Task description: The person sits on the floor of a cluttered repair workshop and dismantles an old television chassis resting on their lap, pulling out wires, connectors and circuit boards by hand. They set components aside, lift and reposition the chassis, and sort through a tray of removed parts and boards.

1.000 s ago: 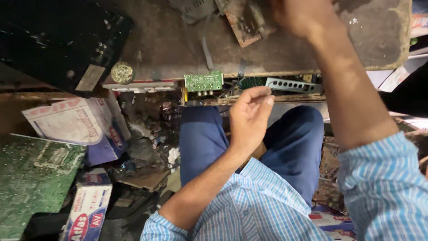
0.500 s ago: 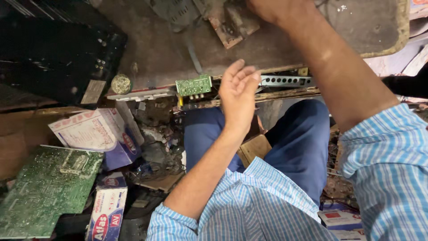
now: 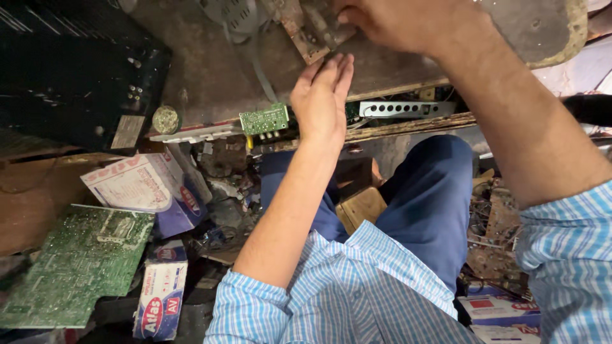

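Since the earlier frames the left hand (image 3: pixel 322 95) has climbed from over the lap to the front edge of the worn workbench (image 3: pixel 210 76), and the right hand (image 3: pixel 408 25) now shows more fully at the top of the picture. In the head view, the only one here, the left hand is open, fingers straight and pressed close together, their tips touching or just short of the brown board (image 3: pixel 306 32) that lies on the bench under the right hand; it holds nothing. The right hand is curled over the far end of that board, fingers bent down on it in what looks like a pinch, though how firmly it grips cannot be told because the top of the frame cuts it off. A grey flat cable (image 3: pixel 255 64) trails across the bench just left of the board. Below the bench edge, a small green circuit board (image 3: pixel 264 118) and a white perforated strip (image 3: pixel 408 108) sit on a lower ledge, and a large green circuit board (image 3: pixel 76 261) lies on the floor beside some printed cartons (image 3: pixel 143 191). To handle the brown board well, I judge the left hand should support its near edge flat from below while the right keeps it steady, holding by the edges rather than the components and keeping clear of the cable.
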